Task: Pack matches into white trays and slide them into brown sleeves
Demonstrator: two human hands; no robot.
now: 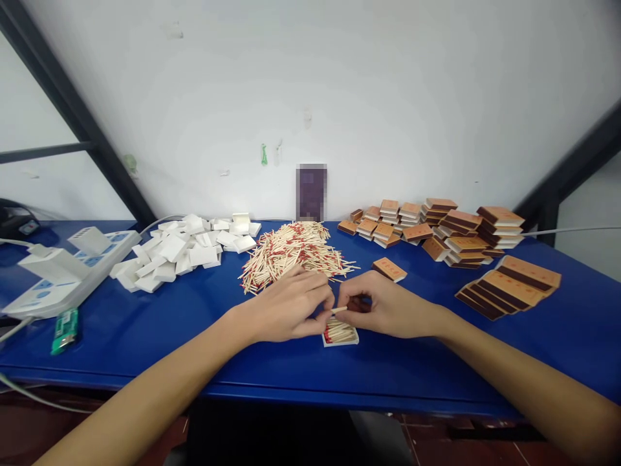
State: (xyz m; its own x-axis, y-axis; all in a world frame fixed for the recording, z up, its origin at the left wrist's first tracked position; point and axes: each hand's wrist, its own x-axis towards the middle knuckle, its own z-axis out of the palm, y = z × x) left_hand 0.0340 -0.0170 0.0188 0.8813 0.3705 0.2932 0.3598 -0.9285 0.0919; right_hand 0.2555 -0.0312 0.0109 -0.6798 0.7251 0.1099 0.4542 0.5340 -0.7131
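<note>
Blue counter (pixel 145 336) carries all the things, and it stands against a white wall (pixel 388 97). Both hands meet at the middle of its near edge. The left hand (pixel 286 307) lies with knuckles up, and its grip is narrow: thumb and fingers are pinched on one end of a match (pixel 339 310). The right hand (pixel 383 307) is just beside it, with fingers curled in and a narrow grip at the other end of the match; I cannot tell if it really pinches it. The match lies level between the two hands, directly above a small tray (pixel 340 334). This tray rests on the counter, touching the left hand's fingertips, and it is filled with red-headed matches.

Behind the hands is a loose pile (pixel 295 249) of matches. To the left of it lies a heap of white trays (pixel 179 252). Farther left there is a power strip (pixel 63 272), and a green lighter (pixel 65 330) is near the front edge. To the right stand low stacks of brown boxes (pixel 436 226). One sleeve (pixel 389 269) lies alone behind the right hand.
</note>
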